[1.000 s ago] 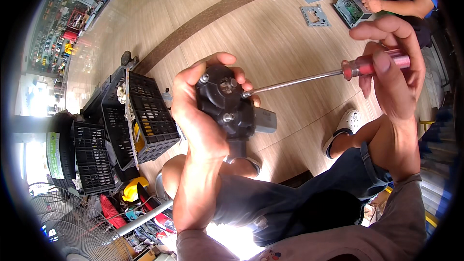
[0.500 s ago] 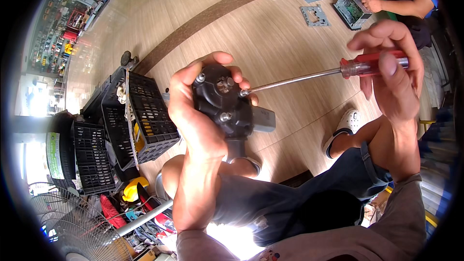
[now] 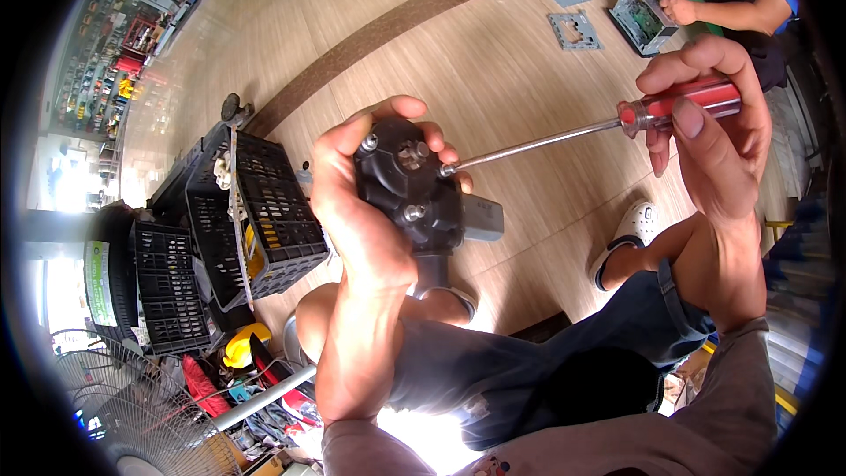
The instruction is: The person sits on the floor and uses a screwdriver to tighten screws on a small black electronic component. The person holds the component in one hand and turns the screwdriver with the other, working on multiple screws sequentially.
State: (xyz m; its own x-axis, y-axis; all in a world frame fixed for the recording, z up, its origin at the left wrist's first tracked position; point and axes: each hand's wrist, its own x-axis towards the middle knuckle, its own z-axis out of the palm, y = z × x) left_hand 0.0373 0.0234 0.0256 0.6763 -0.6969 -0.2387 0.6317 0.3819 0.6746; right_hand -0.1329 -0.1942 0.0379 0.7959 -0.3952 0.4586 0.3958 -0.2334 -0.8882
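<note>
My left hand is wrapped round a black gear motor, a rounded housing with a toothed shaft and several screws on its face. A grey block sticks out from the motor's right side. In my right hand is a screwdriver with a clear red handle, pinched between thumb and fingers. Its long shank points left, and the tip meets a screw at the motor's right edge, close to my left fingertips. Part of the motor is hidden behind my palm.
Black plastic crates stand at the left, above a fan and a yellow object. At the far right a co-worker's hands work at an opened metal case. Flat metal panels lie on the floor beside it.
My right thumb and fingers have shifted round the screwdriver's handle, which has turned and tilted slightly. The motor has moved a touch to the right, with the tip still at the screw.
</note>
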